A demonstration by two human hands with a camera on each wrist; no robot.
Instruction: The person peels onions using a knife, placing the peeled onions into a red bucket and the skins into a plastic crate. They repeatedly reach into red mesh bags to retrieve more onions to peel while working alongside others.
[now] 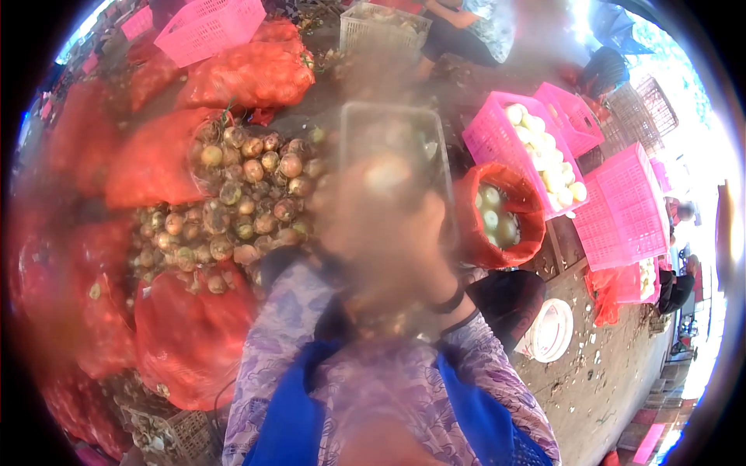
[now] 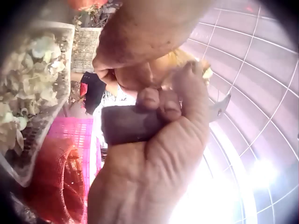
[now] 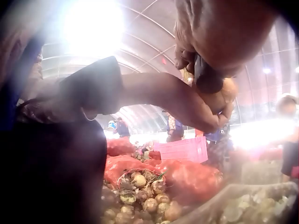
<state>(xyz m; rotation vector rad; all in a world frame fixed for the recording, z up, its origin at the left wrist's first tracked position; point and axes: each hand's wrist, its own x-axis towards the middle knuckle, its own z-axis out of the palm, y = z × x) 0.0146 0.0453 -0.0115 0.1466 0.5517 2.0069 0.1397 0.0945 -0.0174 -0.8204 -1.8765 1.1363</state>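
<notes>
My left hand (image 2: 140, 39) holds an onion (image 3: 229, 91) from below and around its side. Only part of the onion shows between the fingers. In the left wrist view my right hand (image 2: 180, 123) grips the dark handle (image 2: 128, 125) of a knife, with a bit of its metal blade (image 2: 220, 107) showing past the hand. Both hands meet at the onion, fingertips right against its skin. In the head view a blur covers the hands over a plastic crate (image 1: 392, 107), which holds onion peelings (image 2: 39, 70).
Loose unpeeled onions (image 1: 252, 186) lie left of the crate, among red mesh sacks (image 1: 249, 74). To the right are a red-lined container (image 1: 538, 233) and a pink crate (image 1: 488, 132), both with peeled onions. A white bucket (image 1: 549, 330) stands on the littered floor. Other people sit farther off.
</notes>
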